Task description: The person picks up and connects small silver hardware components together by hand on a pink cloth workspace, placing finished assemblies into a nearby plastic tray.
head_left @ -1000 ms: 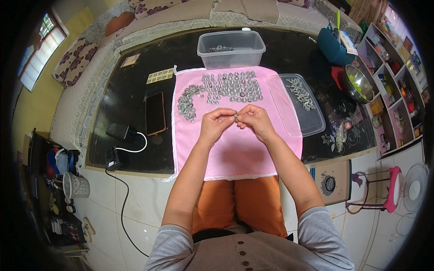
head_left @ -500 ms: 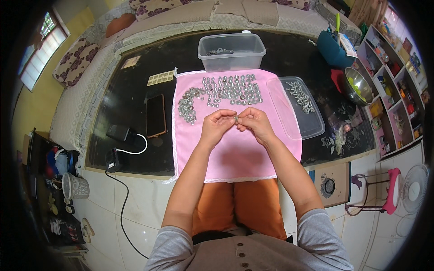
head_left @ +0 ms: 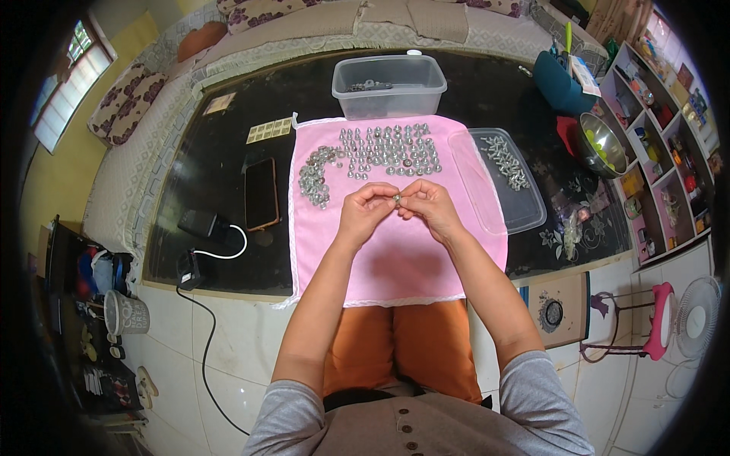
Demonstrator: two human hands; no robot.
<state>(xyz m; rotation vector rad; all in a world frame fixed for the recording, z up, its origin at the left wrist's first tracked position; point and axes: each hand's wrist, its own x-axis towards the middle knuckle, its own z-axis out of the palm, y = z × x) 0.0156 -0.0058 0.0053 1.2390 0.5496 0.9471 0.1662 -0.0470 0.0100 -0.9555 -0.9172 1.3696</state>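
My left hand (head_left: pixel 366 208) and my right hand (head_left: pixel 427 207) meet over a pink cloth, both closed in a pinch. Between their fingertips is a small silvery metal piece (head_left: pixel 397 199); its exact kind is too small to tell. Beyond my hands, similar shiny cone-like metal pieces (head_left: pixel 388 148) stand in rows on the pink cloth (head_left: pixel 342 281). To their left lies a loose heap of small round metal pieces (head_left: pixel 313 182). At the right, a clear plastic lid (head_left: pixel 525 216) carries a pile of slim silvery screw-like pieces (head_left: pixel 508 163).
A clear plastic tub (head_left: pixel 391 102) with dark bits inside stands behind the cloth. Left of the cloth are a phone (head_left: pixel 262 194) and a black charger (head_left: pixel 204 223) with a cable. A steel bowl (head_left: pixel 617 156) and a teal container (head_left: pixel 561 83) sit at the right on the dark table (head_left: pixel 220 163).
My hands stay in nearly the same place, and the small metal piece between the fingertips has turned slightly. Everything else looks the same.
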